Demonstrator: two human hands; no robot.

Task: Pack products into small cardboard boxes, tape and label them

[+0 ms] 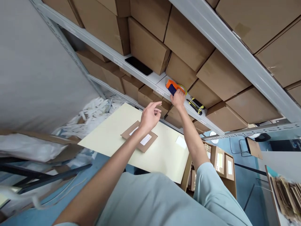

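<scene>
My right hand (178, 98) reaches up to the metal shelf (162, 82) and its fingers are closed on an orange and blue tape dispenser (173, 87) that rests there. My left hand (149, 116) hovers above a pale yellow table (113, 131), fingers loosely curled and apart, holding nothing. Just below that hand lies a small flat brown cardboard package (139, 137) with white labels. A loose white label (181, 142) lies on the table further right.
A black phone (138, 65) lies on the shelf to the left, and yellow and black utility knives (196, 105) lie right of the dispenser. Brown cartons (148, 47) fill the racks. An open box of labelled packages (219, 161) stands right of the table. Shredded white paper (94, 113) is heaped left.
</scene>
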